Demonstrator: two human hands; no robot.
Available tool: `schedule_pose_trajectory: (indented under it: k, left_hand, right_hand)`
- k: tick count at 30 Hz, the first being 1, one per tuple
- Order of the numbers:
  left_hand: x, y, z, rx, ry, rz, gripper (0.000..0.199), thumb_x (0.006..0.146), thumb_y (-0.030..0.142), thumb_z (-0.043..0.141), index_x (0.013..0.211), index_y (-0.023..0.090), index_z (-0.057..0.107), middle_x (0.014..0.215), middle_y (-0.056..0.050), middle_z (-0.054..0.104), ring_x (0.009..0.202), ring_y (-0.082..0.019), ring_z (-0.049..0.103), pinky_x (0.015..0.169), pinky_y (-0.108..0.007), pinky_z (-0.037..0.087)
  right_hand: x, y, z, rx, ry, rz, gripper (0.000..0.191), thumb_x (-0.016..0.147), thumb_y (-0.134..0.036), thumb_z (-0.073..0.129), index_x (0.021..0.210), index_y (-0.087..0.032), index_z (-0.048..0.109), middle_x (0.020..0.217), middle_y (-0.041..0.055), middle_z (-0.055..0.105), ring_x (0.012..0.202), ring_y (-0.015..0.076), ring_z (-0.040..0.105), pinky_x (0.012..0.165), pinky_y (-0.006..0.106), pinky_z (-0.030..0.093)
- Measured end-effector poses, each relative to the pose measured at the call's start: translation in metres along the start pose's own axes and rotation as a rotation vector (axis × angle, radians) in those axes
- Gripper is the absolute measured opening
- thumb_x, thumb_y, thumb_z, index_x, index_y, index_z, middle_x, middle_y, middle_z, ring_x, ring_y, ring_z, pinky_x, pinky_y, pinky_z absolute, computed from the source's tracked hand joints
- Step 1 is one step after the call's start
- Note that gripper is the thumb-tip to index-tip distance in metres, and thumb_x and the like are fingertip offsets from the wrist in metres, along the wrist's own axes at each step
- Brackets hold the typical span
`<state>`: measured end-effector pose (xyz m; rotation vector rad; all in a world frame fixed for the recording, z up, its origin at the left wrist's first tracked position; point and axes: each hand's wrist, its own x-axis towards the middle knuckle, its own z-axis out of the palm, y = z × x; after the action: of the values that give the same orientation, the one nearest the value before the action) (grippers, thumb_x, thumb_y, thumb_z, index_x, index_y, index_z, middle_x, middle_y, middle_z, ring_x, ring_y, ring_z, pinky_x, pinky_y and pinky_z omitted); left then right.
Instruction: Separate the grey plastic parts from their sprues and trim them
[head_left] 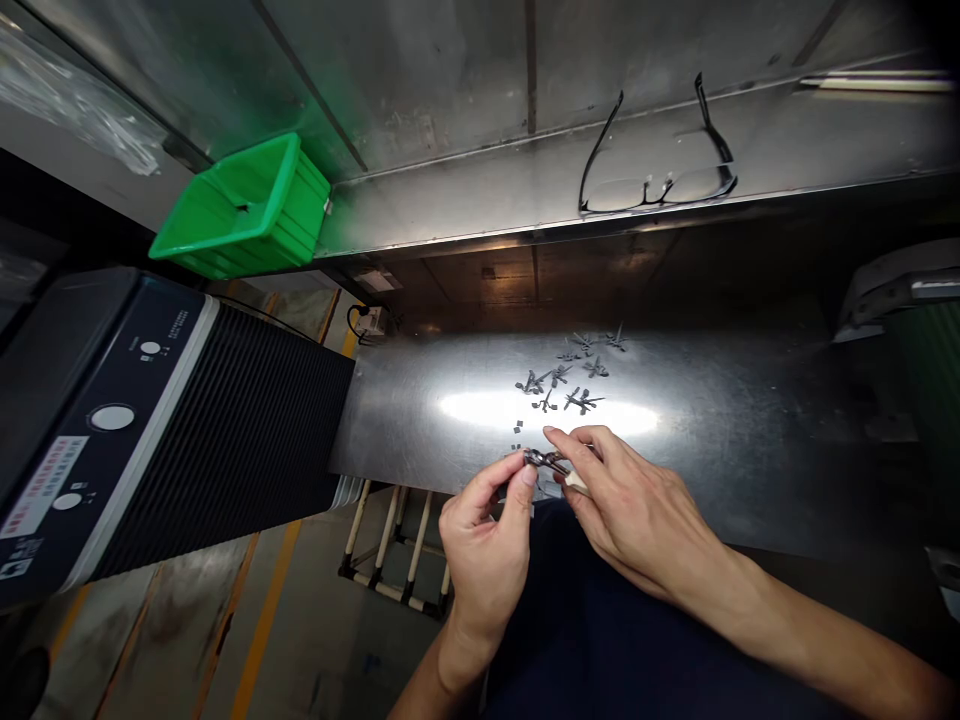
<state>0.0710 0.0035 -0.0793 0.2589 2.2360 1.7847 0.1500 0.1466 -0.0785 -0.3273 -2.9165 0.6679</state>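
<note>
Head view: small dark metal part (541, 460) pinched narrowly in the left hand (486, 545), pale-handled pliers (577, 483) closed in the right hand (637, 505), both kept close for steady, fine work above the steel bench (750, 480), dark metal sprigs (571, 375) spread within reach.

Left hand (487, 560) and right hand (637, 510) at the near edge of the worktop (750, 430)

Small pliers (547, 462) sit between the hands, with scattered metal parts (570, 375) on the worktop just beyond them. A machine (187, 420) stands left of the worktop. Behind it, a shelf (465, 200) carries eyeglasses (652, 165), and a plastic crate (240, 208) sits beside the shelf's left end.
</note>
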Motion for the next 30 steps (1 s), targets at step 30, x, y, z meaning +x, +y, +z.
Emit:
schedule_pose_trajectory:
  k: [30]
  left_hand:
    - [0.0051, 0.0078, 0.0000, -0.050, -0.100, -0.005, 0.017, 0.089, 0.029, 0.066, 0.103, 0.023, 0.074, 0.102, -0.003, 0.069, 0.094, -0.015, 0.067, 0.084, -0.024, 0.055]
  right_hand:
    - [0.0013, -0.0014, 0.0007, 0.314, -0.109, 0.032, 0.019, 0.100, -0.022, 0.042, 0.116, -0.023, 0.053, 0.102, -0.0020, 0.062, 0.084, 0.0135, 0.060, 0.071, 0.029, 0.041]
